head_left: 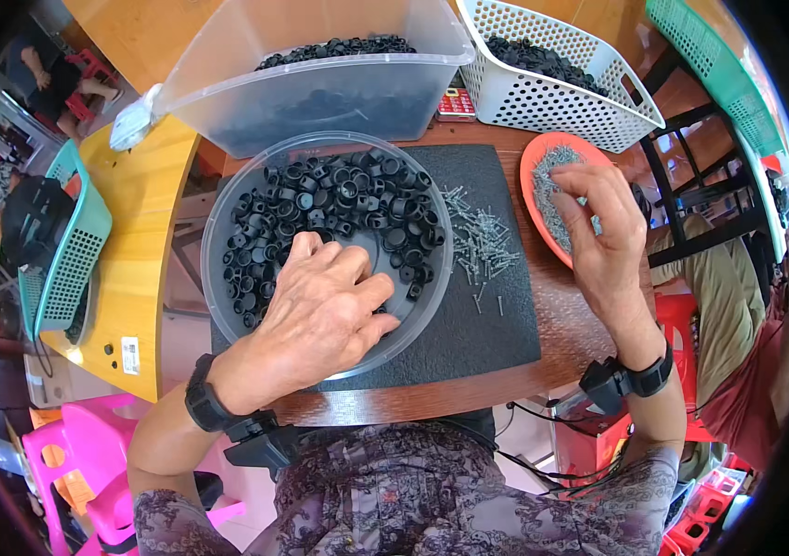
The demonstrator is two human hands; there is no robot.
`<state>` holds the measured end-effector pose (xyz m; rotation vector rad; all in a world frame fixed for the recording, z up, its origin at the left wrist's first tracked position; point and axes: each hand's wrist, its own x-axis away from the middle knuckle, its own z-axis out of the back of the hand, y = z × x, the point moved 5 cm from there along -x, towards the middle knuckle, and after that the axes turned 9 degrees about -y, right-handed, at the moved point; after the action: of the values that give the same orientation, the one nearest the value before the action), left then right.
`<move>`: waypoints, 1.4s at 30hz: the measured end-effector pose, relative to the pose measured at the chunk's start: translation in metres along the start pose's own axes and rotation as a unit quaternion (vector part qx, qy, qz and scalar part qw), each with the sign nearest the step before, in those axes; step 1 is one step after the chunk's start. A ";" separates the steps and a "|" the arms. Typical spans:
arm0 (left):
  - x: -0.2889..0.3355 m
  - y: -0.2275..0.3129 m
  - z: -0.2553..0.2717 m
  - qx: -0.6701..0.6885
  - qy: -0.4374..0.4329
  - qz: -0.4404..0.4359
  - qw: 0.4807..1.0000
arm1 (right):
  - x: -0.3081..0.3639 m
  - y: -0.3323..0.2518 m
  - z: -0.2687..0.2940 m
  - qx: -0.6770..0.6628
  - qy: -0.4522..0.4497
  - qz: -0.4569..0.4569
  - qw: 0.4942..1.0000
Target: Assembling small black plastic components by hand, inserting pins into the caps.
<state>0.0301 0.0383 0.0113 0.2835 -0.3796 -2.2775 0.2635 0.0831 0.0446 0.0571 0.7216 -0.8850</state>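
A round clear plastic tub [212, 243] holds many small black ring-shaped plastic parts [306, 199]. My left hand [325, 301] reaches down into its near side, fingers curled and closed among the parts. Its fingertips are hidden, so what it grips cannot be made out. To the right, my right hand [603, 218] is over the near-right side of an orange plate [526, 176] heaped with small silvery screws [550, 199]. Its thumb and forefinger are bent together in a pinch; anything between them is too small to name.
Loose screws [483, 241] lie on a black mat [492, 343] between tub and plate. Behind stand a large clear bin [320, 97] and a white perforated basket [561, 111], both with black parts. A green basket [75, 241] is at left; a seated person's leg [728, 306] shows at right.
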 end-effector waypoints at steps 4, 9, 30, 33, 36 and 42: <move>-0.002 0.000 0.003 -0.014 0.013 -0.012 1.000 | 0.003 -0.007 -0.002 -0.033 0.001 -0.006 0.999; -0.007 -0.002 -0.001 -0.010 0.044 0.003 0.999 | 0.007 -0.016 0.000 -0.041 -0.003 -0.005 0.999; -0.018 -0.004 -0.011 -0.023 0.060 -0.015 0.998 | 0.035 -0.027 -0.005 -0.078 -0.020 -0.009 0.997; -0.017 -0.004 -0.012 -0.037 0.066 -0.018 0.997 | 0.033 -0.038 -0.008 -0.101 -0.006 0.008 0.995; -0.017 -0.006 -0.013 -0.046 0.062 -0.025 0.997 | 0.033 -0.050 -0.017 -0.144 -0.002 0.012 0.989; -0.015 -0.006 -0.011 -0.009 0.104 -0.026 0.994 | 0.030 -0.065 -0.035 -0.202 -0.006 0.000 0.979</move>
<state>0.0398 0.0512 0.0006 0.5207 -0.2470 -2.2738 0.2091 0.0323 0.0155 -0.3099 0.8774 -0.7235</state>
